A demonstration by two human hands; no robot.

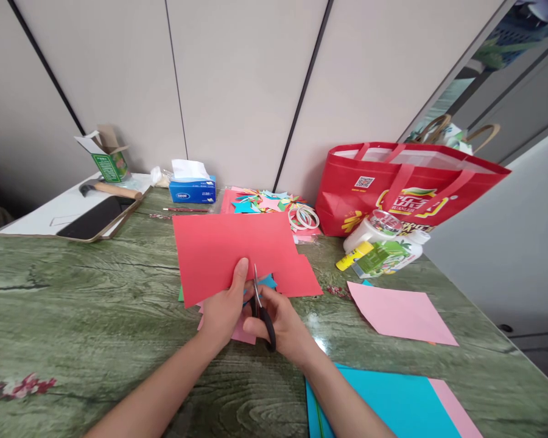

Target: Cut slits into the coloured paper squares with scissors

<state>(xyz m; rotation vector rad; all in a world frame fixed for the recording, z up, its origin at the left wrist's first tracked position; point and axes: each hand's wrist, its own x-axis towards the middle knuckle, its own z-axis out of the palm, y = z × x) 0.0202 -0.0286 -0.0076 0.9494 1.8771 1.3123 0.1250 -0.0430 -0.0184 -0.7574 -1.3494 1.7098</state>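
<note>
My left hand (223, 307) pinches the near edge of a large red sheet of paper (228, 249), thumb on top, holding it up over the green table (73, 304). My right hand (285, 325) grips black-handled scissors (261, 307), blades pointing up into the red sheet's near edge. Small blue and pink paper pieces (267, 281) lie under the sheet by my hands.
A pink sheet (399, 310) lies to the right, blue and pink sheets (393, 404) at the near edge. Behind stand a red bag (411, 182), a white jar (369, 231), a glue stick (354, 257), a tissue box (192, 188), cut paper shapes (265, 201), and a phone (95, 217).
</note>
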